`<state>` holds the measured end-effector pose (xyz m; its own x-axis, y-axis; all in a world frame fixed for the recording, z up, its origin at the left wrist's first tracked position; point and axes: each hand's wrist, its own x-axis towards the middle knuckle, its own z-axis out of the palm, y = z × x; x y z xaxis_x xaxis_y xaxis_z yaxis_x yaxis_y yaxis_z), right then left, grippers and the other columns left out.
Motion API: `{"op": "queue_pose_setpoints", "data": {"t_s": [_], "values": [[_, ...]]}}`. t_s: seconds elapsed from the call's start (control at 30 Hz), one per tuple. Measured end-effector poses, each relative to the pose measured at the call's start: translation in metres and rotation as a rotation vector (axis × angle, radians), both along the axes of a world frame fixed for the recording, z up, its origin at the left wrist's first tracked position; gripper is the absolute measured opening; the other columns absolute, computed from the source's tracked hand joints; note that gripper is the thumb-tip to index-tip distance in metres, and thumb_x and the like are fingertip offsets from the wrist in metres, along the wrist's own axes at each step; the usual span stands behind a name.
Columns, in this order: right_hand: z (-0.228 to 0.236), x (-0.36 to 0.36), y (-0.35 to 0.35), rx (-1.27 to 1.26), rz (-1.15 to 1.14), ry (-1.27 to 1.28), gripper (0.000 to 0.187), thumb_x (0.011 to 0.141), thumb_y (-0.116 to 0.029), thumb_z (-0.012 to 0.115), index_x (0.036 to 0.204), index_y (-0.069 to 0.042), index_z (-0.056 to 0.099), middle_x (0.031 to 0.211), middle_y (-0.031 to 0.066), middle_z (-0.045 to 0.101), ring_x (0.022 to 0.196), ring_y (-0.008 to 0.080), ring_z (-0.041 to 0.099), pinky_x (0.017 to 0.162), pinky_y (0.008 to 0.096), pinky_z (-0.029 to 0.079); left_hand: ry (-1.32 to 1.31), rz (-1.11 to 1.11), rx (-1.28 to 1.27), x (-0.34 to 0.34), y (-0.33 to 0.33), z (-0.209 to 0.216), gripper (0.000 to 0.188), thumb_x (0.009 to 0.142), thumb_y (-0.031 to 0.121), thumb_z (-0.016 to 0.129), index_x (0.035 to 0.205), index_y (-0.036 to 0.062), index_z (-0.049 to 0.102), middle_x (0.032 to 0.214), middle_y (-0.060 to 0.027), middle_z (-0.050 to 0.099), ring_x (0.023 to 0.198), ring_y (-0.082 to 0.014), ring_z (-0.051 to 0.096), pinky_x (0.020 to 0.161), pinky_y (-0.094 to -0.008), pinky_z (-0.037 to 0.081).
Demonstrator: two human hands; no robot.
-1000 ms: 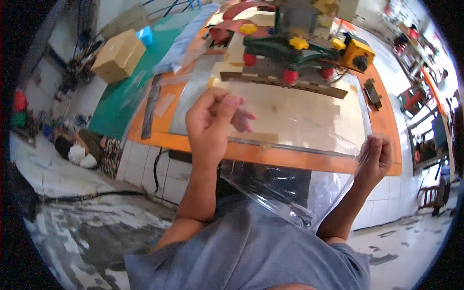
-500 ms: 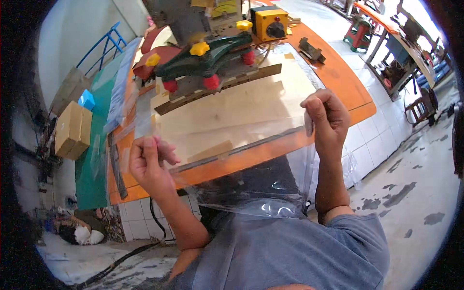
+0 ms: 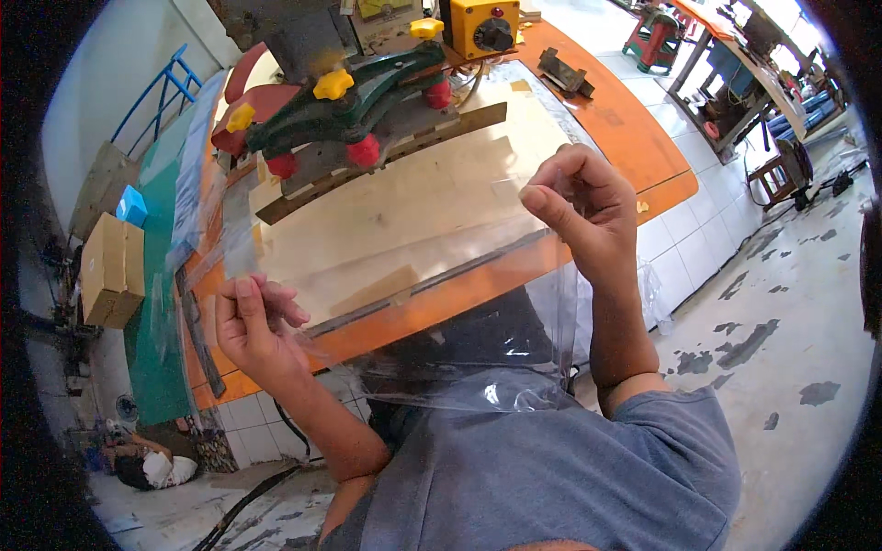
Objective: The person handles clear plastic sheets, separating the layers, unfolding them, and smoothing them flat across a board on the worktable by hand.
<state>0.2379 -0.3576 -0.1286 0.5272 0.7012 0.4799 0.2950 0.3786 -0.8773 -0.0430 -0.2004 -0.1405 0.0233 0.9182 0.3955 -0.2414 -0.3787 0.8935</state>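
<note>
A clear plastic sheet (image 3: pixel 501 390) is stretched between my hands and sags toward my lap, with glossy folds at its lower edge. My left hand (image 3: pixel 257 326) pinches its left side, thumb against curled fingers, over the bench's front left. Higher up, my right hand (image 3: pixel 593 211) pinches the other side between thumb and fingertips. Beyond the hands lies a cream board (image 3: pixel 395 225) below a machine with a green clamp frame (image 3: pixel 354 101), yellow star knobs and red feet. A dark metal bar (image 3: pixel 386 161) runs under that frame.
The orange bench (image 3: pixel 634 138) carries a yellow control box (image 3: pixel 482 28) and a small metal bracket (image 3: pixel 565 73). At left are a green surface (image 3: pixel 156 358), a cardboard box (image 3: pixel 112 271) and a blue item (image 3: pixel 131 207). Another person (image 3: pixel 156 464) is low at far left.
The bench and machine have shifted left and slightly up in view. Both hands appear farther left, the right one also slightly higher, still pinching the plastic sheet.
</note>
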Motion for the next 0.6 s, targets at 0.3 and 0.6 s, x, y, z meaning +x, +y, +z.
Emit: {"op": "queue_pose_setpoints", "data": {"t_s": [0.3,0.6], "values": [[-0.001,0.001,-0.007,0.03,0.027,0.046,0.015,0.09,-0.013,0.077,0.086,-0.004,0.065,0.08,-0.002,0.061,0.075,0.0057,0.054,0.069,0.0236,0.043,0.006,-0.035,0.002,-0.006,-0.009,-0.003,0.02,0.103,0.021,0.058,0.093,0.0039,0.059,0.07,-0.0091,0.066,0.049,-0.0103,0.054,0.044,-0.0231,0.044],[-0.003,-0.005,-0.022,0.056,0.042,-0.063,0.016,0.094,-0.015,0.072,0.089,-0.001,0.068,0.084,0.0027,0.063,0.078,0.0091,0.054,0.072,0.0248,0.043,-0.004,-0.013,0.019,-0.021,-0.016,-0.007,0.021,0.105,0.02,0.056,0.092,0.003,0.059,0.07,-0.0084,0.065,0.048,-0.0094,0.053,0.044,-0.0222,0.043]]}}
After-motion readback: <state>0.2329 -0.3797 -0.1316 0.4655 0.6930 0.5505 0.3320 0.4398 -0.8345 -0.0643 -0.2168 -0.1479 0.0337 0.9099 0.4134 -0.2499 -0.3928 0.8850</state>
